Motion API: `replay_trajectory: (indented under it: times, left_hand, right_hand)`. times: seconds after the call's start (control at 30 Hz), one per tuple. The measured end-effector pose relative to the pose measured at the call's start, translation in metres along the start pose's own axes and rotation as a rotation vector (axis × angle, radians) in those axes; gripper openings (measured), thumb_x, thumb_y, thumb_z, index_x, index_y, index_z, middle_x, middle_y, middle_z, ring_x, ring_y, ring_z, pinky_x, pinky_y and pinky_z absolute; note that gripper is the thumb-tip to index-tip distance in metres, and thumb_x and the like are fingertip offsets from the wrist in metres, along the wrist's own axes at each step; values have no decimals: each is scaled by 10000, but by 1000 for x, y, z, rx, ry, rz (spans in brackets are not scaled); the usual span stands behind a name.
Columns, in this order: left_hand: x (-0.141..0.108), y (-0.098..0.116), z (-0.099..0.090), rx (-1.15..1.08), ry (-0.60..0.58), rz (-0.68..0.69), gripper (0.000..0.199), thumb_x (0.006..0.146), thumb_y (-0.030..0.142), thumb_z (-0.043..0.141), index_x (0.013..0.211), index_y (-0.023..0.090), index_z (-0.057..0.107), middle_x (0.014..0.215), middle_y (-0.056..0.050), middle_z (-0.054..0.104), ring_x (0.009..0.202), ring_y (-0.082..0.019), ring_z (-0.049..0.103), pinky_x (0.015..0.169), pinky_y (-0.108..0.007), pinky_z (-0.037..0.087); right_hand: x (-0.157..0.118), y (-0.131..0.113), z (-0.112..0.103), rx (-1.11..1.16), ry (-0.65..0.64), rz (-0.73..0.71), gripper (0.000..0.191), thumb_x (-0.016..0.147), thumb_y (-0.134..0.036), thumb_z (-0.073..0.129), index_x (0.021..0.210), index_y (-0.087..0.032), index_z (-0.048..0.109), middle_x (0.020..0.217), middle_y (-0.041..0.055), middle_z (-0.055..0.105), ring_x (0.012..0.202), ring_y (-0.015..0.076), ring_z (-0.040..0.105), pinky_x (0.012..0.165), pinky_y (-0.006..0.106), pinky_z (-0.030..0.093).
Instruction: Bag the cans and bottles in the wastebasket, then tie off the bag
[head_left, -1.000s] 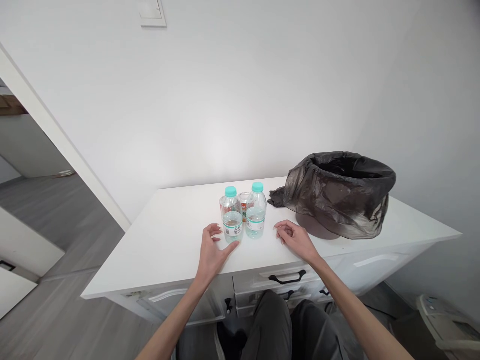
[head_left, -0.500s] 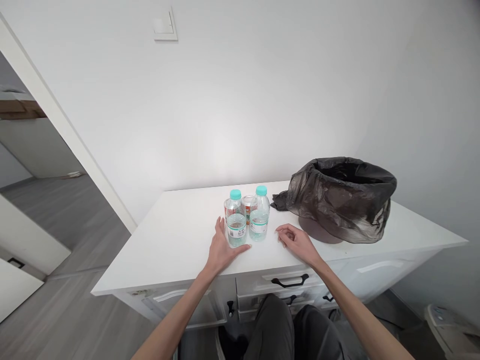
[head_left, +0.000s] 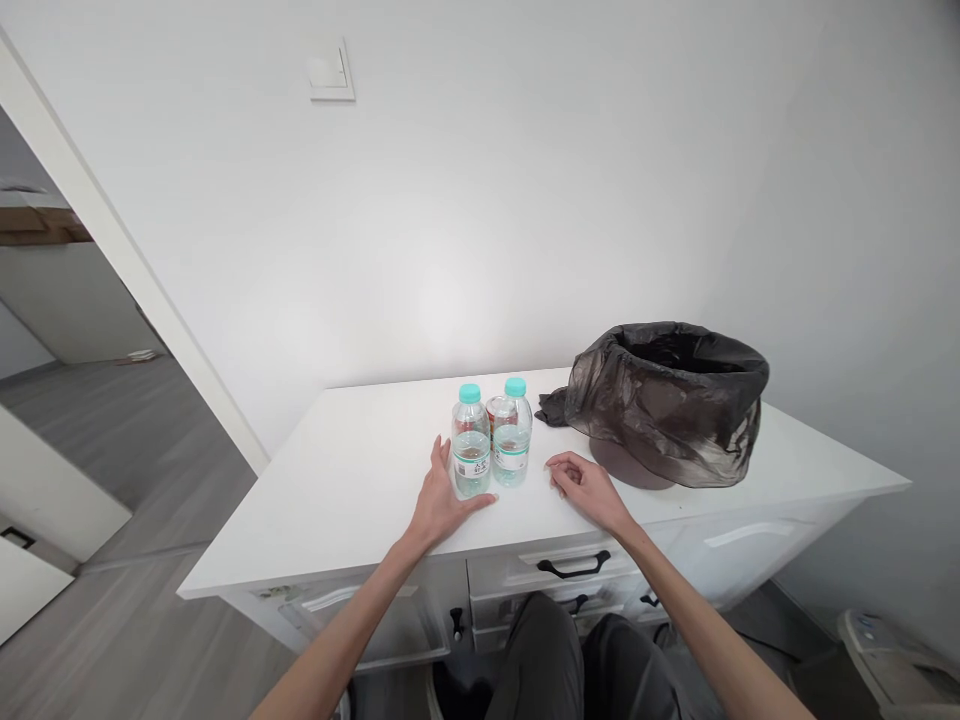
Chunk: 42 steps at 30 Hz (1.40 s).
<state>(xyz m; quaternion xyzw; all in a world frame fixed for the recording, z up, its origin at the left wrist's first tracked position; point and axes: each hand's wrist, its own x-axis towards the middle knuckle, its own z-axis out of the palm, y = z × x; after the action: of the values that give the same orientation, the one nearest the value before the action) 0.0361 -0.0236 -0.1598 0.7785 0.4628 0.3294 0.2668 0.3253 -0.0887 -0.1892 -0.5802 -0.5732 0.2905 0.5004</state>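
Two clear water bottles with turquoise caps stand upright side by side on the white countertop (head_left: 360,440). My left hand (head_left: 437,502) rests beside the left bottle (head_left: 472,462), its fingers spread along the left side and its thumb stretched out in front of the base. To the right of the right bottle (head_left: 511,450), and apart from it, my right hand (head_left: 589,488) lies on the counter with its fingers loosely curled and nothing visible in them. Behind the bottles, partly hidden, is a small can with red markings (head_left: 498,408); more red shows through the left bottle.
A bin lined with a black plastic bag (head_left: 667,410) stands on the counter's right part. Behind is a white wall with a light switch (head_left: 330,72). Drawers with black handles (head_left: 574,566) lie below the counter edge, just above my knees. A doorway opens on the left.
The view has shifted slightly, so the bag and counter appear a little further left. Both hands keep nearly the same pose beside the bottles.
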Motion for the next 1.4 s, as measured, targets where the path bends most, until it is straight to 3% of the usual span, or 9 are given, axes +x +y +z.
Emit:
replay_trajectory:
  times: [0.17,0.27,0.37,0.53,0.7,1.03,1.23,1.4]
  left_hand:
    - [-16,-27,-35,58,-57,27,1373,735,668,816,1675,261,-98,1746,-192,212,1586,-351,313,1247,-520,352]
    - [-26,-33,-64,226,-53,-15,1324,709,739,785,1677,189,69,1743,-221,193,1605,-393,241,1271,-559,300]
    - [-33,-24,-76,355,-54,-68,1272,681,801,741,1633,120,242,1728,-249,214,1599,-440,225,1275,-588,283]
    - [-30,-3,-51,379,-23,-79,1261,667,840,704,1603,100,297,1715,-254,256,1576,-448,287,1278,-577,284]
    - [-18,-1,-28,344,-3,-59,1215,717,824,697,1613,134,253,1724,-257,227,1593,-423,259,1295,-564,227]
    - [-7,-10,-24,319,30,-36,1193,750,820,671,1631,161,209,1699,-220,323,1594,-399,271,1305,-545,184]
    - [-3,-15,-22,345,21,-17,1123,763,832,656,1604,168,321,1711,-204,301,1608,-390,233,1310,-542,162]
    - [-5,-27,-19,338,14,21,1145,774,817,665,1632,174,263,1697,-202,332,1598,-374,271,1310,-539,175]
  right_hand:
    - [0,-2,0,-9,-7,1,227,905,-382,586,1033,-223,684,753,0,712,629,172,618,682,305,464]
    - [-1,-5,1,-12,-8,1,234,900,-389,581,1026,-222,685,751,4,710,630,177,616,675,307,459]
    - [-2,-7,3,-28,-4,-3,240,898,-399,581,1014,-216,684,740,7,705,635,180,614,663,308,449]
    - [-1,-1,4,-55,-2,0,250,913,-410,577,1028,-215,683,733,2,704,654,183,619,672,307,453]
    - [1,1,4,-41,-8,-5,280,913,-434,580,1035,-205,683,733,0,701,643,179,610,674,307,462]
    - [-7,-16,19,-115,-17,-44,427,876,-602,684,1104,-241,669,828,19,738,715,199,623,701,318,469]
    - [-5,-33,30,-209,-39,-10,375,877,-605,681,1056,-277,716,849,7,755,682,194,613,662,308,444]
    - [-4,-33,31,-238,-26,-6,341,884,-585,680,1045,-290,735,838,0,760,648,186,603,647,305,442]
